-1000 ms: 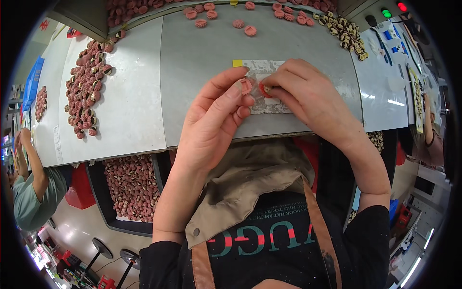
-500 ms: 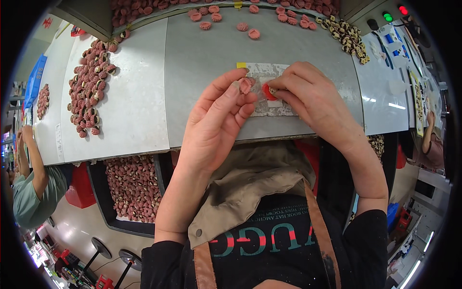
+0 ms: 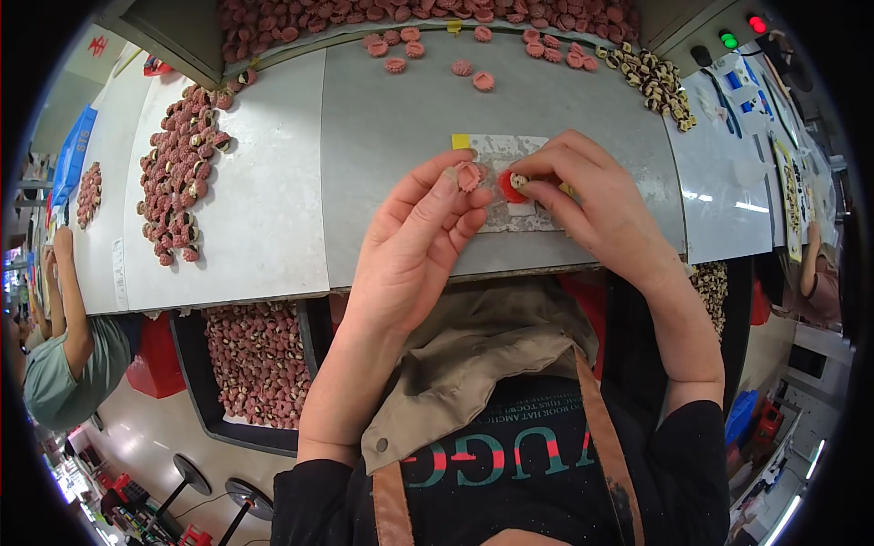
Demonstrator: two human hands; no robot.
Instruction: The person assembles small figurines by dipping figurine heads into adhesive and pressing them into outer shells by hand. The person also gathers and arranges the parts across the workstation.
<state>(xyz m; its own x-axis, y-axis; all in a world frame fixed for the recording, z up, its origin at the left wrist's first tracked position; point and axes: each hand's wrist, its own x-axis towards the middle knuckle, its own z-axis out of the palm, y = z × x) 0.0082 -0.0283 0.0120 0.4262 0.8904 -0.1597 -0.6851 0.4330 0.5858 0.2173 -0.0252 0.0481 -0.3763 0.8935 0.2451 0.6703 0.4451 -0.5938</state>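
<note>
Between thumb and fingertips my left hand point(image 3: 410, 218) pinches a pink, bumpy shell piece point(image 3: 469, 176) with a scalloped edge, its hollow side showing. Just to the right, my right hand point(image 3: 592, 187) has thumb and forefinger closed on a small cream-and-dark piece point(image 3: 519, 181). That piece is right at a round red pad point(image 3: 507, 190), partly covering it; whether they touch I cannot tell. Under both hands lies a white, grey-stained sheet point(image 3: 496, 221) on the grey worktable point(image 3: 391, 100), with yellow tape point(image 3: 461, 142) at its far left corner.
Pink shells point(image 3: 364, 16) are heaped along the back, with several loose ones point(image 3: 483, 82) nearer. Filled pink pieces point(image 3: 177, 173) lie at left, cream-and-dark pieces point(image 3: 669, 86) at back right. Below the table edge, a black bin point(image 3: 259, 364) holds pink pieces. A person point(image 3: 73, 369) works at far left.
The cream-and-dark piece in my right fingers now shows more of its pale face beside the red pad. My left hand still holds the pink shell piece. The whole view has shifted slightly.
</note>
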